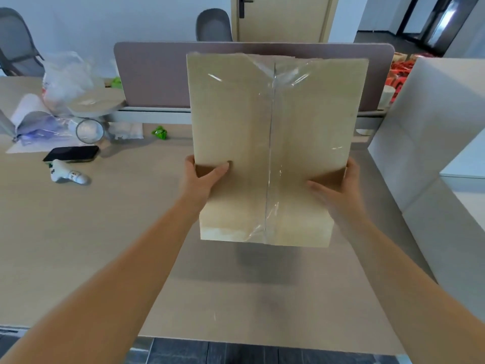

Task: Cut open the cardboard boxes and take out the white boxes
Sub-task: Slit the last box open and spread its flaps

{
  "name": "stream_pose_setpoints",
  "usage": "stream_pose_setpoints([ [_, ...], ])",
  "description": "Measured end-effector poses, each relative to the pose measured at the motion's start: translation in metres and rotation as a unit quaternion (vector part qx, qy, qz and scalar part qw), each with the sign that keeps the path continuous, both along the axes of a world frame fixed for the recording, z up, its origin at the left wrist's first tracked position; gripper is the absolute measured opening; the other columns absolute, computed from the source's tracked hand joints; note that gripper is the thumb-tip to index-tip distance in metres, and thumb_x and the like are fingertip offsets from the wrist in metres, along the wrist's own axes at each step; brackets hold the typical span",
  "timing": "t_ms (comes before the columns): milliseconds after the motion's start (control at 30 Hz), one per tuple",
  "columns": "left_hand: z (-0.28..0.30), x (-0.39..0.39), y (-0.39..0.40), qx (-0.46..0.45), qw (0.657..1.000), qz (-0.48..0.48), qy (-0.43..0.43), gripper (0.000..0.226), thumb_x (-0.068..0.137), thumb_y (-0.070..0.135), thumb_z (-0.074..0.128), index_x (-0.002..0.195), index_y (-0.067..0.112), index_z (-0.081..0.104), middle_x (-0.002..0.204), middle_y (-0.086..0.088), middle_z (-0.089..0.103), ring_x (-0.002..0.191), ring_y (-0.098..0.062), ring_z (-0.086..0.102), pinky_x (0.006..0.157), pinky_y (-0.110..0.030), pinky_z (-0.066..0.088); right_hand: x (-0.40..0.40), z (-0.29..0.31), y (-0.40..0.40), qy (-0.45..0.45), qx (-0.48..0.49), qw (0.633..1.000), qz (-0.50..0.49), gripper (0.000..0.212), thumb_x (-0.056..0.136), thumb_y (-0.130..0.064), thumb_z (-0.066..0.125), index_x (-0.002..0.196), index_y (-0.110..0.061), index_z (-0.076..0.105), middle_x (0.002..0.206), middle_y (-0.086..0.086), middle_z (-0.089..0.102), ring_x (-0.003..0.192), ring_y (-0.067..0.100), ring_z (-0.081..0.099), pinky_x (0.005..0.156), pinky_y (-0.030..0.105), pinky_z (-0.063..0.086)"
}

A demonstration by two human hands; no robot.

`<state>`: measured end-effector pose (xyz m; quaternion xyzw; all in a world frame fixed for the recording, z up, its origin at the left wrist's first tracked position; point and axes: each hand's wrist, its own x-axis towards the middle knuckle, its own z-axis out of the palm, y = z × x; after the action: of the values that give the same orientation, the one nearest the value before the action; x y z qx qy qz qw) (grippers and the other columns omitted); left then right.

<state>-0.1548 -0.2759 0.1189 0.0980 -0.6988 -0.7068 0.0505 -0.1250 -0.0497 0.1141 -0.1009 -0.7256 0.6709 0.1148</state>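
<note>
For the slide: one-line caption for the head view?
Both hands, left hand and right hand, hold a taped cardboard box above the desk.

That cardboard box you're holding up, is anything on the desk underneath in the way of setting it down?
Nothing visible is. The cardboard box hangs between the left hand and right hand over bare desk; the phone lies well off to the left.

Beige desk (105, 245) bears phone (70, 154) and glass (90, 130).

Cardboard box (273, 143) hides the desk divider's (152, 74) middle; both elbows cut off below
</note>
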Motion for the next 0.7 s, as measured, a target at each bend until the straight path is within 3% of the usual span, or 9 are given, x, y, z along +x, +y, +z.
stream_pose_setpoints([
  [133,0.028,-0.003,-0.004,-0.023,0.998,-0.013,0.052,0.057,0.076,0.004,0.072,0.120,0.016,0.037,0.101,0.006,0.054,0.093,-0.010,0.054,0.077,-0.022,0.048,0.001,0.027,-0.007,0.030,0.088,0.995,-0.047,0.082,0.074,-0.011,0.074,0.139,-0.015,0.024,0.128,-0.002,0.046,0.113,0.013,0.048,0.099,0.030,0.041],
  [200,0.041,-0.005,-0.009,-0.080,0.994,-0.017,0.066,0.074,0.074,0.008,0.075,0.134,0.012,0.032,0.114,0.004,0.048,0.102,-0.012,0.049,0.085,-0.026,0.044,0.002,0.042,-0.010,0.023,0.138,0.989,-0.052,0.080,0.078,-0.023,0.071,0.141,-0.016,0.023,0.137,-0.001,0.039,0.117,0.011,0.042,0.097,0.025,0.035],
  [267,0.056,-0.010,-0.017,-0.138,0.988,-0.035,0.060,0.086,0.072,0.015,0.077,0.140,0.014,0.024,0.118,0.005,0.042,0.105,-0.013,0.046,0.091,-0.030,0.041,0.000,0.055,-0.013,0.004,0.193,0.980,-0.041,0.075,0.080,-0.030,0.069,0.140,-0.017,0.025,0.136,-0.002,0.042,0.111,0.010,0.042,0.090,0.024,0.033],
  [433,0.076,-0.021,-0.033,-0.245,0.967,-0.062,-0.038,0.077,0.073,0.028,0.077,0.131,0.007,0.030,0.117,-0.007,0.045,0.101,-0.023,0.046,0.080,-0.032,0.037,-0.013,0.071,-0.024,-0.077,0.265,0.961,0.008,0.070,0.077,-0.040,0.068,0.134,-0.014,0.036,0.132,0.004,0.048,0.116,0.024,0.047,0.089,0.035,0.038],
  [533,0.065,-0.028,-0.040,-0.277,0.957,-0.059,-0.069,0.085,0.072,0.030,0.078,0.134,0.003,0.027,0.131,-0.013,0.043,0.119,-0.029,0.044,0.091,-0.035,0.037,-0.019,0.067,-0.036,-0.108,0.272,0.955,0.040,0.073,0.076,-0.040,0.070,0.135,-0.015,0.035,0.133,0.006,0.047,0.118,0.025,0.047,0.093,0.035,0.038],
  [700,0.034,-0.040,-0.054,-0.296,0.949,-0.045,-0.095,0.085,0.068,0.033,0.080,0.132,0.004,0.032,0.131,-0.014,0.045,0.120,-0.031,0.045,0.100,-0.043,0.039,-0.036,0.044,-0.055,-0.136,0.282,0.948,0.059,0.071,0.076,-0.040,0.070,0.134,-0.016,0.036,0.129,0.004,0.050,0.116,0.026,0.049,0.095,0.037,0.039],
])
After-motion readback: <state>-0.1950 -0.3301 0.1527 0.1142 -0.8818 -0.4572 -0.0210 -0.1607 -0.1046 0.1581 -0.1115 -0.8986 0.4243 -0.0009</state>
